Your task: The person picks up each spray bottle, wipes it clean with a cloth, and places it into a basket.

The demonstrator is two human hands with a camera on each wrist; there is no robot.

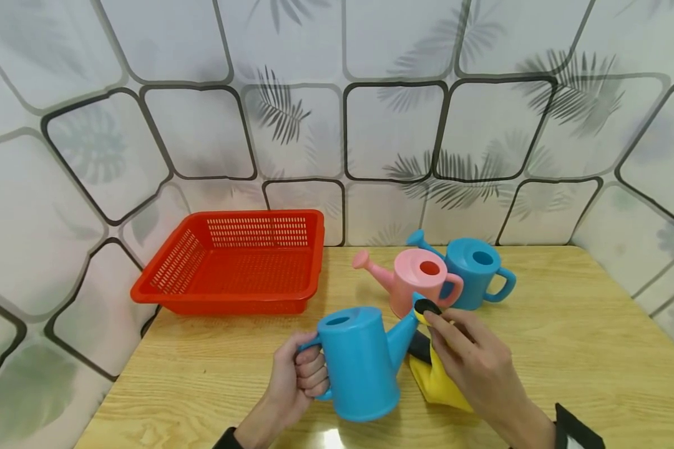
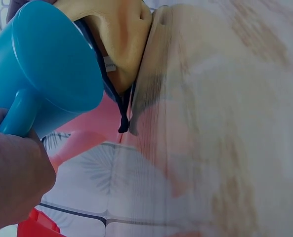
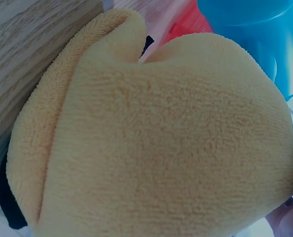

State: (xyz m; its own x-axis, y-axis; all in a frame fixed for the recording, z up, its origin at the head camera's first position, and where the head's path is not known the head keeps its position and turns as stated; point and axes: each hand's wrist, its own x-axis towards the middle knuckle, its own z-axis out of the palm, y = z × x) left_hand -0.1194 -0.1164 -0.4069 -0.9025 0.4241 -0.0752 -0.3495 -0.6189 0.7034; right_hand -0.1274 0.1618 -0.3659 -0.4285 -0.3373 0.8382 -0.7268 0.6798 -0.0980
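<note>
My left hand (image 1: 303, 374) grips the handle of a blue watering can (image 1: 359, 368), held tilted a little over the table; its base shows in the left wrist view. At the can's spout, my right hand (image 1: 477, 362) pinches a yellow and black cloth (image 1: 438, 380) against the tip, which the cloth and fingers mostly hide. The rest of the cloth hangs down towards the tabletop. In the right wrist view the fluffy yellow side of the cloth (image 3: 161, 133) fills most of the picture. Behind the spout stands a pink watering can (image 1: 412, 274).
A second blue watering can (image 1: 472, 268) stands behind the pink one, handle to the right. At the back left sits a red perforated basket (image 1: 224, 305) on the wooden table (image 1: 584, 337). A patterned covering (image 1: 393, 131) rises behind the table and along both sides.
</note>
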